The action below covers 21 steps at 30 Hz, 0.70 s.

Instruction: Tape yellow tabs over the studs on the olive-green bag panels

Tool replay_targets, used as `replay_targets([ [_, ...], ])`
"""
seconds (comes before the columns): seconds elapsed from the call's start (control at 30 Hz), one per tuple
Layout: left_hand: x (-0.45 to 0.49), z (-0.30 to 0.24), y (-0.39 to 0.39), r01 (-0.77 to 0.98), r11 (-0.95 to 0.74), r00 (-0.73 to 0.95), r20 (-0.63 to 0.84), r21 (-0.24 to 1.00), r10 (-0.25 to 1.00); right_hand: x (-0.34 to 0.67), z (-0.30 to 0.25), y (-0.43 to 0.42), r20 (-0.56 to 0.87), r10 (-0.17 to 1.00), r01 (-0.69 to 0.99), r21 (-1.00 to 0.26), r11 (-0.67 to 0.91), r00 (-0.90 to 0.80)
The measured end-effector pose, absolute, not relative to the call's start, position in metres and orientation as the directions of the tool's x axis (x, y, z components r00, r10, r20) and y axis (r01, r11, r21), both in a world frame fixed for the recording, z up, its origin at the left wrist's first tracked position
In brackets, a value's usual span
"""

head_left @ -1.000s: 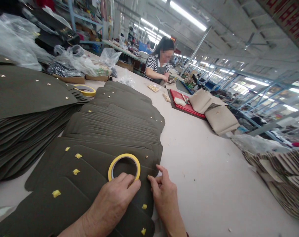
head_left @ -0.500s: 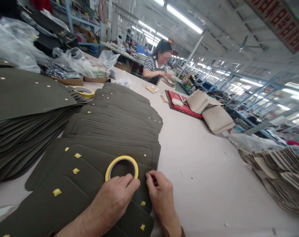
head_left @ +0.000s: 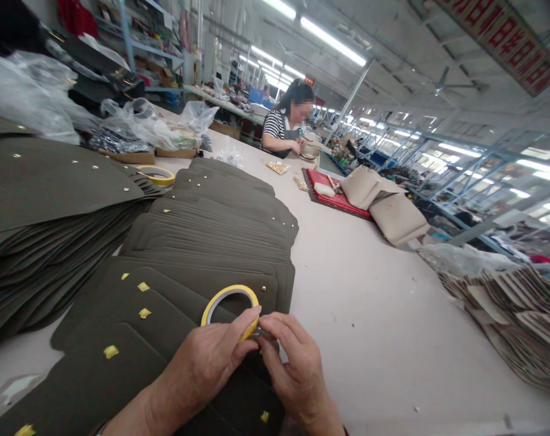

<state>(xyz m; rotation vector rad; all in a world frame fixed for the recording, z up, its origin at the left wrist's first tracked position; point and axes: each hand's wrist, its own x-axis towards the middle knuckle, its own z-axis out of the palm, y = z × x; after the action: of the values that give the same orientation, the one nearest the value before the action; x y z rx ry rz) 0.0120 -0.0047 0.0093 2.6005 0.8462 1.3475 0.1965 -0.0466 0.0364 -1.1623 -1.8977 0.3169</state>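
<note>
our left hand (head_left: 209,363) and right hand (head_left: 295,369), fingers clamped on a yellow tape roll (head_left: 220,298), over dark olive panels (head_left: 202,242) on a pale bench (head_left: 370,303), under ceiling strip lights (head_left: 332,41).

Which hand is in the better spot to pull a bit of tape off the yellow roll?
Probably the right hand: its fingertips sit at the near edge of the yellow tape roll, while the left hand grips that roll.

Large red Chinese characters on a pale banner (head_left: 506,45) up under the roof at one o'clock, slanted, cut off at the edge and not legible; small red lit display (head_left: 309,80) far off at twelve o'clock, too tiny to read.
</note>
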Motion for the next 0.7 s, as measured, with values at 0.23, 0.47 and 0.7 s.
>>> replay_targets([
  [0.23,0.010,0.012,-0.007,0.392,-0.843,0.522,0.666,0.367,0.533,0.189,0.034,-0.043,0.600,0.746,0.672,-0.427,0.605,-0.290],
  [0.47,0.009,0.019,-0.004,0.377,-0.835,0.509,0.664,0.400,0.548,0.179,0.029,-0.047,0.625,0.774,0.724,-0.490,0.485,-0.095],
  [0.7,0.012,0.021,-0.010,0.386,-0.825,0.417,0.720,0.413,0.555,0.169,0.033,-0.041,-0.044,0.973,0.216,-0.972,-0.094,0.226],
])
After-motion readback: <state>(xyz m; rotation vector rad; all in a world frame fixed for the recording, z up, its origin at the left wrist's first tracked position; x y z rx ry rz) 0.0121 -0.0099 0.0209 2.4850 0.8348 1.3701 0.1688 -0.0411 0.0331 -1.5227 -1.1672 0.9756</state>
